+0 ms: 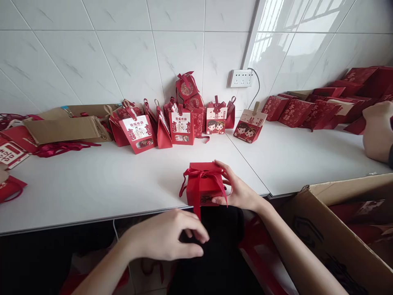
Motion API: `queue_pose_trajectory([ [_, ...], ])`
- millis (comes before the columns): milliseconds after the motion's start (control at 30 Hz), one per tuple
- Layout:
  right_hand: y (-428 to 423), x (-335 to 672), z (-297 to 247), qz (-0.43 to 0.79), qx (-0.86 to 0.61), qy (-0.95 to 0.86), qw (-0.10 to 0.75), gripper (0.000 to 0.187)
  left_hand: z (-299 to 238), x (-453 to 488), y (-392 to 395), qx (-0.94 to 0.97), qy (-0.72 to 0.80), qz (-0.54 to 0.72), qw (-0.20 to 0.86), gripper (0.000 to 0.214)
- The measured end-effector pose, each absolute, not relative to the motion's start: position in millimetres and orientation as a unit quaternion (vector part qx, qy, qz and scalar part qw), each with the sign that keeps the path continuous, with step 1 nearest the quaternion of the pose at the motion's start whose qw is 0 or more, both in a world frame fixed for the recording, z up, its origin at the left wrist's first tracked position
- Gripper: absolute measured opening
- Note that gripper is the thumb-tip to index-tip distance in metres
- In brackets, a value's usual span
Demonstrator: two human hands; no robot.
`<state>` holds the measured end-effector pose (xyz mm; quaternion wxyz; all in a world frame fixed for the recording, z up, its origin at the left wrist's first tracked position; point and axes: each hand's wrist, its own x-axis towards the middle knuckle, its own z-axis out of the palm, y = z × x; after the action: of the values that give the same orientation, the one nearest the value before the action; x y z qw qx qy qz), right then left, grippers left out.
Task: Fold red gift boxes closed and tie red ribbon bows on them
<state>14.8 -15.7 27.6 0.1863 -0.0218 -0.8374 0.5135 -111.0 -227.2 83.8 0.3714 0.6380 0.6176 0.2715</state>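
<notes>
A small red gift box with a red ribbon bow on top stands at the table's front edge. My right hand grips its right side, fingers on the upper corner and thumb low on the front face. One ribbon tail hangs down past the table edge. In front of the table and below the box, my left hand is held in the air, fingers loosely curled and thumb apart, with nothing in it. It does not touch the box.
Several decorated red gift boxes stand along the tiled wall. A cardboard tray with ribbons lies at left. An open carton is at lower right. Another person's hand is by the red boxes at far right. A power strip is on the wall.
</notes>
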Motion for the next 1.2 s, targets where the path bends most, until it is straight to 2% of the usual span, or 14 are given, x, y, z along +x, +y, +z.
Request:
queue_pose_trajectory([
  [67, -14, 16, 26, 0.509, -0.020, -0.841, 0.183, 0.098, 89, -135, -229, 0.589, 0.576, 0.353, 0.445, 0.015],
  [133, -11, 20, 25, 0.497, -0.016, -0.849, 0.180, 0.104, 87, -157, -225, 0.507, 0.584, 0.514, 0.371, 0.023],
  [200, -7, 27, 26, 0.473, -0.015, -0.863, 0.175, 0.111, 81, -171, -217, 0.421, 0.634, 0.598, 0.252, 0.022],
  [267, -4, 37, 31, 0.445, -0.025, -0.878, 0.175, 0.115, 73, -175, -208, 0.394, 0.688, 0.582, 0.181, 0.016],
  [300, -4, 42, 36, 0.436, -0.033, -0.881, 0.181, 0.110, 70, -174, -204, 0.407, 0.707, 0.553, 0.170, 0.016],
  [333, -6, 47, 43, 0.432, -0.044, -0.879, 0.196, 0.099, 68, -172, -200, 0.429, 0.718, 0.522, 0.168, 0.020],
  [433, -20, 52, 68, 0.395, -0.059, -0.870, 0.290, 0.051, 63, -164, -192, 0.486, 0.719, 0.473, 0.153, 0.024],
  [500, -36, 46, 83, 0.325, -0.027, -0.884, 0.335, 0.035, 63, -161, -188, 0.496, 0.711, 0.482, 0.128, 0.022],
  [633, -64, 24, 91, 0.193, 0.078, -0.924, 0.321, 0.037, 63, -160, -183, 0.498, 0.687, 0.519, 0.108, 0.018],
  [767, -70, 9, 75, 0.126, 0.089, -0.936, 0.316, 0.033, 64, -159, -180, 0.508, 0.679, 0.520, 0.097, 0.016],
  [967, -62, 12, 56, 0.151, 0.093, -0.907, 0.383, 0.015, 66, -159, -178, 0.466, 0.689, 0.536, 0.144, 0.019],
  [1067, -59, 15, 54, 0.172, 0.093, -0.898, 0.393, 0.019, 70, -160, -175, 0.440, 0.670, 0.567, 0.188, 0.022],
  [1200, -61, 14, 54, 0.146, 0.079, -0.915, 0.366, 0.029, 75, -159, -174, 0.435, 0.636, 0.585, 0.255, 0.023],
])
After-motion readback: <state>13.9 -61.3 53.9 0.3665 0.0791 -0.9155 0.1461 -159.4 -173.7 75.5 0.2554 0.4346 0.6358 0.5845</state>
